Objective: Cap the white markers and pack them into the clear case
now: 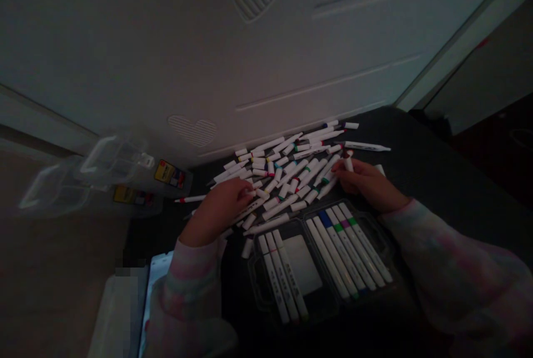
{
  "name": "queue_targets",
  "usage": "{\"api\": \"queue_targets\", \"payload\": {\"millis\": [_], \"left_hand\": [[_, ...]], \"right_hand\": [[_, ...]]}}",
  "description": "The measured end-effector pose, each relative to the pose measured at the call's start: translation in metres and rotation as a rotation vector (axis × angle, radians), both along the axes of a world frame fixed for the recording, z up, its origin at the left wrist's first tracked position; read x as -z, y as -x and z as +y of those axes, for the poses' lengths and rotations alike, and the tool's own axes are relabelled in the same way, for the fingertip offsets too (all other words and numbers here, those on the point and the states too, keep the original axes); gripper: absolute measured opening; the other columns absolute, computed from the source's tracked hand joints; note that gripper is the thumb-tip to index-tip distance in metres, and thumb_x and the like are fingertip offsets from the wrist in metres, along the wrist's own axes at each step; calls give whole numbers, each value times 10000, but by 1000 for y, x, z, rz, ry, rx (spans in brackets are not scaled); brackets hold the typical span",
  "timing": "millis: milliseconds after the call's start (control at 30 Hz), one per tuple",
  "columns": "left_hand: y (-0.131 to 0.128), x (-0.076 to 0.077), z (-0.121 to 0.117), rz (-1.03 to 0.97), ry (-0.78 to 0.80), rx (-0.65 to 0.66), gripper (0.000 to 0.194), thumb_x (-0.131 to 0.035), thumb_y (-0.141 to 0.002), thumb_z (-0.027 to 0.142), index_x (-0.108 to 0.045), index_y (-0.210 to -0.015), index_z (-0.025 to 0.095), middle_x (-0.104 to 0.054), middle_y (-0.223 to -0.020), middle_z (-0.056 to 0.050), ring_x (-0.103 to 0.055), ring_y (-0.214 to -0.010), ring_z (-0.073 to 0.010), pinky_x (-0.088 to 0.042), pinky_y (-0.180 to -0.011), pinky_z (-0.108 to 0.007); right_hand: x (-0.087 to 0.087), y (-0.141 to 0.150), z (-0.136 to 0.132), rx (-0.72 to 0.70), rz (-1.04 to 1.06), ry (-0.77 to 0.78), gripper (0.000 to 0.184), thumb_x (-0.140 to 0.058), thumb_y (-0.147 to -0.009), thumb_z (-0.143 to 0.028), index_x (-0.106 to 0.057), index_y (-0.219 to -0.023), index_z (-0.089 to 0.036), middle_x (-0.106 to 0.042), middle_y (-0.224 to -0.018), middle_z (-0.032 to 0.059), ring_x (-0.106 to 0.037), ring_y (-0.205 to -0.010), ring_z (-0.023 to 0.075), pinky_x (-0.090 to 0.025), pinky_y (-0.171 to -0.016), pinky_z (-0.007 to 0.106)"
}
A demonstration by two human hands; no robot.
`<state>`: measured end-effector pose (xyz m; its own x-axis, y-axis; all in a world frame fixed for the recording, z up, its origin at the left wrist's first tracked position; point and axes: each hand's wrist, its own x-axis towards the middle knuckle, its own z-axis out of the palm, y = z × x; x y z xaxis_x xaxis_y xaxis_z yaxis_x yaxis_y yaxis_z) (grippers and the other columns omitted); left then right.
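Note:
A jumbled heap of white markers and loose caps point(291, 172), with coloured bands, lies on the dark surface. My left hand point(225, 202) reaches in at the heap's left side. Its fingers are closed, pinching a small white piece that I cannot make out well. At the right edge of the heap, my right hand point(360, 179) is closed round a white marker cap point(348, 165) that stands upright from the fingers. Nearer to me, an opened clear case point(328, 305) holds several white markers in its right half and three in its left, beside a white card point(300, 263).
Two clear plastic cases with yellow-and-black labels point(170, 174) stand on the left, their lids point(116, 161) raised. A pale panel with heart-shaped grooves point(266, 64) rises behind the heap. A bright screen-like object point(156, 275) lies at the lower left, by my sleeve.

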<state>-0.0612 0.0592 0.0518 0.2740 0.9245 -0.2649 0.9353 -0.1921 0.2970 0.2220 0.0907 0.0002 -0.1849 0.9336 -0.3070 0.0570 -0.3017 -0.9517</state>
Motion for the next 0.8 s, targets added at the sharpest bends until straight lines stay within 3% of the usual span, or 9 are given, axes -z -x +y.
{"api": "queue_targets", "payload": {"millis": [133,267,567,800], "left_hand": [[3,-18,-9,-332,43,-36,234,-470,-794,368,-581,-897,190,-586,-805,3,-540,-730,-129,-420,-643,-224],[1,-30,-16,-536,65,40,179,-520,-777,332,-579,-886,203,-569,-869,12,-521,-784,-114,-411,-701,-209],[0,-35,-21,-565,142,-30,212,-520,-775,356,-595,-907,208,-619,-892,7,-555,-801,-132,-435,-696,-221],[-1,-27,-19,-529,61,-115,308,-455,-812,366,-521,-1087,246,-601,-1032,-4,-557,-898,-146,-446,-737,-237]], "right_hand": [[-1,0,-1,0,2,-8,140,-593,-667,-254,-505,-741,-174,-346,-475,-75,-289,-402,49,-198,-391,207],[0,0,-1,0,-3,-2,125,-582,-672,-239,-504,-746,-175,-350,-468,-78,-290,-395,47,-190,-388,204],[2,-1,1,-10,34,6,113,-578,-686,-222,-511,-756,-164,-358,-461,-77,-297,-395,48,-190,-390,205],[-11,-2,1,-41,360,224,204,-454,-770,-316,-537,-860,-154,-393,-508,-46,-313,-420,72,-219,-394,208]]}}
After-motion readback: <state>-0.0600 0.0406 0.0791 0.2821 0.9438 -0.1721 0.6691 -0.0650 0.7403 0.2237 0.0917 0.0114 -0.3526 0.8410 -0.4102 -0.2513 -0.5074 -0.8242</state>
